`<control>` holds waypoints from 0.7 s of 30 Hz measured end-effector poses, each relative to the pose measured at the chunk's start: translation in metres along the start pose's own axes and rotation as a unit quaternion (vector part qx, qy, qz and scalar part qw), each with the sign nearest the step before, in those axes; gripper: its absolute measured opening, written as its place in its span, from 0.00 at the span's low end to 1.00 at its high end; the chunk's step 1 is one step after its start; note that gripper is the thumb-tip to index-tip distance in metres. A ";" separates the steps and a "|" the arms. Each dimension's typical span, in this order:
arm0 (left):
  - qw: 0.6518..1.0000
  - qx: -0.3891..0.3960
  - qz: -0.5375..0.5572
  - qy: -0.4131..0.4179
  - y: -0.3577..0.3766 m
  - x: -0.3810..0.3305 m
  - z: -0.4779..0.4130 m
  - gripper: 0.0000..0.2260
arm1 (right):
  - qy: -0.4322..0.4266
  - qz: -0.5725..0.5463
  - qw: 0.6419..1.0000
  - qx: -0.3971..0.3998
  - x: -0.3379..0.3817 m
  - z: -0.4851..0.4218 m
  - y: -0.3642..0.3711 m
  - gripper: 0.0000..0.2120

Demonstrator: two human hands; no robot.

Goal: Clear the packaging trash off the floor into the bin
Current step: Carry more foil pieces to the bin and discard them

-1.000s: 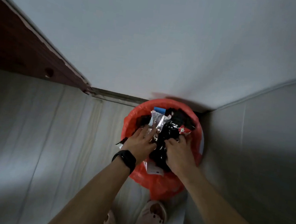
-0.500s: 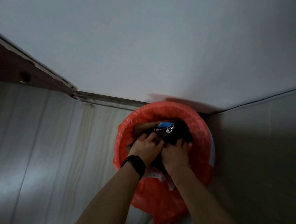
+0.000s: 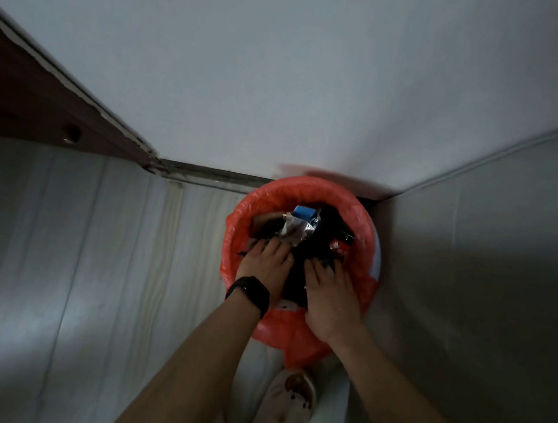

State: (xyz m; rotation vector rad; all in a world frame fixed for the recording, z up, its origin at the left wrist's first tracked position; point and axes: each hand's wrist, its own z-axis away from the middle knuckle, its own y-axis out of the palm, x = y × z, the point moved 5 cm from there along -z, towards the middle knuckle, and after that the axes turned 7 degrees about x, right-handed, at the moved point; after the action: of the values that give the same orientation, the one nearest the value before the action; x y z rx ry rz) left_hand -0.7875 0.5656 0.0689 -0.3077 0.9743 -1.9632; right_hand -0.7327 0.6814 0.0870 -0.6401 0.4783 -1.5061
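Observation:
A round bin lined with a red plastic bag (image 3: 307, 188) stands in the corner where the white wall meets a grey panel. It is packed with packaging trash (image 3: 317, 231): black plastic, a silver wrapper, a blue piece, a red-labelled scrap. My left hand (image 3: 265, 261), with a black band on the wrist, lies flat on the trash at the bin's left side, fingers straight. My right hand (image 3: 329, 290) lies flat on the black plastic at the right, fingers spread. Both hands press down on the pile.
A dark brown door frame (image 3: 34, 106) runs along the left wall. Pale wood-look floor (image 3: 91, 277) stretches to the left of the bin. A grey panel (image 3: 486, 285) closes the right side. My foot in a light sandal (image 3: 287, 412) stands just below the bin.
My hands have moved apart and flattened on the trash, where half a second ago they were bunched together over it. The silver wrapper and blue piece show again behind my fingers.

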 end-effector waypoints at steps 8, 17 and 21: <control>1.000 -0.025 0.014 0.006 -0.085 -0.009 0.104 0.20 | 0.016 -0.065 0.996 -0.056 0.013 0.094 -0.067 0.36; 0.961 -0.086 0.212 -0.156 -0.204 0.021 0.318 0.14 | -0.032 -0.130 0.985 -0.110 0.104 0.267 -0.213 0.28; 0.914 -0.160 0.295 -0.228 -0.249 0.043 0.439 0.15 | -0.110 -0.102 0.970 -0.190 0.168 0.347 -0.287 0.23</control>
State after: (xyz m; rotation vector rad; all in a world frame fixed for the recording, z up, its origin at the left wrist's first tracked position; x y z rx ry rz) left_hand -0.7226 0.3773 0.5350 -0.5550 0.9327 -1.1120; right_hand -0.7179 0.5590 0.5516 -1.1735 0.5467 -1.5253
